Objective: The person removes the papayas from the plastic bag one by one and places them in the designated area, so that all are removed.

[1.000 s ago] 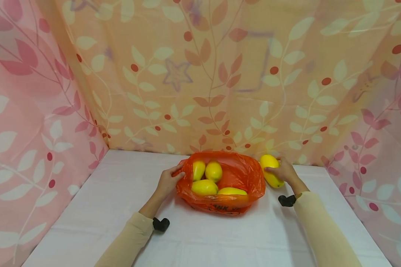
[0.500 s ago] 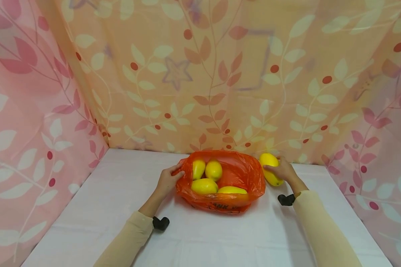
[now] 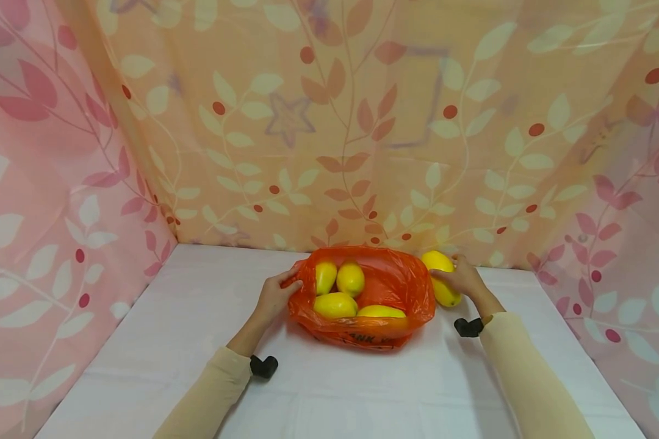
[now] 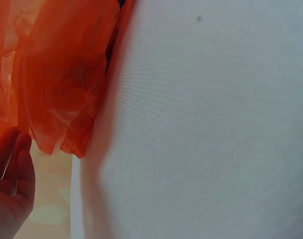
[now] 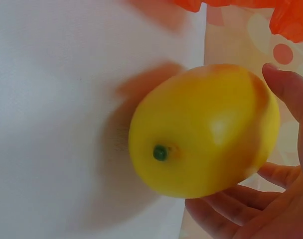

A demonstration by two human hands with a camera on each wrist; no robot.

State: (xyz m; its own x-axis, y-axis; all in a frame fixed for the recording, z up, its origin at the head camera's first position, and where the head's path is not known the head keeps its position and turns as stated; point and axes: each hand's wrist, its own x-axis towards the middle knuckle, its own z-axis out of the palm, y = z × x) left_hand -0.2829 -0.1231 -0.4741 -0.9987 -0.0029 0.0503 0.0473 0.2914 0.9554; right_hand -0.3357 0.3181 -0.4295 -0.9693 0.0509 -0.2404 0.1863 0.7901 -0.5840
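Note:
An orange-red plastic bag (image 3: 392, 283) lies with its mouth wide open in the middle of the head view, dark lettering on its front. Inside it are several yellow mangoes (image 3: 335, 305). My left hand (image 3: 276, 297) holds the bag's left rim; in the left wrist view its fingers (image 4: 26, 174) reach up at the plastic. Just right of the bag, my right hand (image 3: 465, 279) grips another mango (image 5: 201, 134), thumb on one side and fingers on the other. That mango's small green stem end faces the right wrist camera.
A white cloth covers the table (image 3: 329, 396). Behind it hangs an orange leaf-patterned curtain (image 3: 329, 122), with pink floral sheets (image 3: 38, 183) along both sides. Each wrist wears a small black mount (image 3: 264, 367).
My right hand and its mango have shifted slightly left, closer to the bag's right edge. The left hand and the bag stay in place.

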